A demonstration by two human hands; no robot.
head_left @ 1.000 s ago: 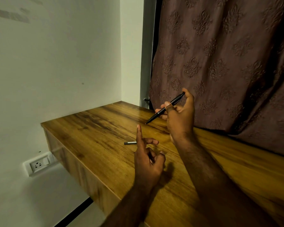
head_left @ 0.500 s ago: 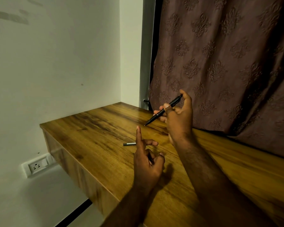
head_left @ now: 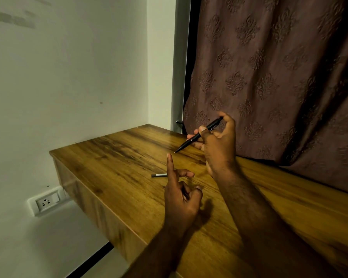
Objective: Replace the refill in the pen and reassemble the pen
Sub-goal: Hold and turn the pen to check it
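The right hand (head_left: 219, 149) is holding a slim black pen (head_left: 198, 135) in the air above the far part of the wooden table (head_left: 113, 161), in front of the brown patterned curtain (head_left: 269, 77). The thumb and curled fingers are pinching the barrel around its middle, while the index finger is arching over to touch the pen's top end. The pen's long axis is running diagonally: its top end is pointing up and to the right, and its writing tip is pointing down and to the left, hanging just above and beside the raised fingertip of the left hand (head_left: 181, 199).

The left hand is hovering nearer, holding nothing that shows; one finger is standing straight up, another is reaching out to the right, and the rest are bending loosely.

A short grey refill (head_left: 159, 175) is lying flat on the table with its long axis left to right, its right end hiding behind the raised finger. A white wall socket (head_left: 45, 202) is sitting low on the left wall.
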